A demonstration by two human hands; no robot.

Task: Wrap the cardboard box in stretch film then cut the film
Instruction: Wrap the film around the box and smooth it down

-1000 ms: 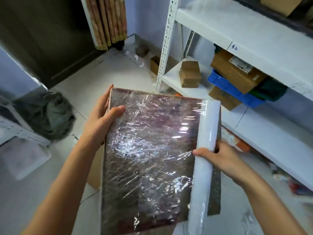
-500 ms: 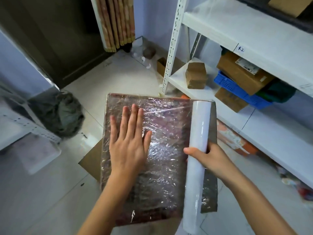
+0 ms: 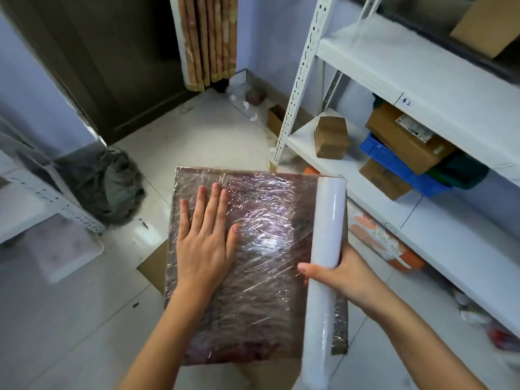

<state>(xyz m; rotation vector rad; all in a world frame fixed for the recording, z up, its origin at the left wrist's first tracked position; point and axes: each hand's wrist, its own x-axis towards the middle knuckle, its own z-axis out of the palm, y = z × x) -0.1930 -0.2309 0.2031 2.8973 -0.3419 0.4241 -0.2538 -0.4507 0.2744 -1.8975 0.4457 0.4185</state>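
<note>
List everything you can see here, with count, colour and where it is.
cardboard box: one, dark under clear film, centre
stretch film roll: one, white, along the box's right edge
shelving unit: one, white, right
small cardboard box: one, brown, lowest shelf
blue crate: one, lowest shelf, under a brown carton
cloth bundle: one, grey-green, floor, left
curtain: one, tan, top centre
left hand: flat on the box's film
right hand: grips the roll

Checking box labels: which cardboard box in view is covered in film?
The large flat box under the left hand. Its top is shiny and wrinkled with film; the shelf boxes are bare brown cardboard.
</note>
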